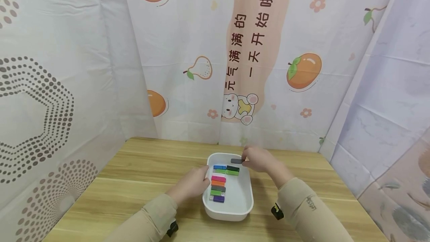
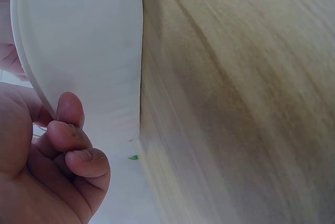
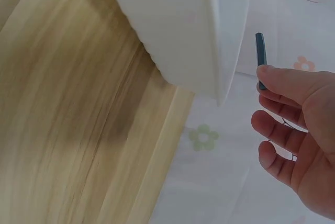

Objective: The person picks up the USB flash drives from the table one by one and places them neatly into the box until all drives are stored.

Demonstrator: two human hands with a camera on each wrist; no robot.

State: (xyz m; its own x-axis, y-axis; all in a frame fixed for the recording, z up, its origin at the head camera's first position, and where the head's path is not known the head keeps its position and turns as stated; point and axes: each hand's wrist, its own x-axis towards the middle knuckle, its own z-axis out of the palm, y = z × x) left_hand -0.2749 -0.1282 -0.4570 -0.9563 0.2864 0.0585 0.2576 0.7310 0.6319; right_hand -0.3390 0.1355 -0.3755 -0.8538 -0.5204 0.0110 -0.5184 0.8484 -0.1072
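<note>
On the table stands a white plastic tray [image 1: 237,199] with small flat coloured sticks, possibly USB sticks, lying in it. My left hand [image 1: 193,183] grips its left rim, fingers curled against the outer wall in the left wrist view. Over the far right corner, my right hand [image 1: 258,158] pinches a dark grey stick [image 3: 260,56] between thumb and forefinger. Below that stick, a dark green one [image 1: 233,168] and a light green one [image 1: 232,173] lie side by side. Pink [image 1: 218,179], orange [image 1: 217,183] and purple [image 1: 219,199] ones are among those stacked in a column along the left side.
The wood-grain table [image 1: 144,174] extends around the tray on both sides. A printed curtain [image 1: 188,96] hangs behind its far edge, with more curtains at left and right. Dark wrist devices [image 1: 277,211] show beneath the sleeves.
</note>
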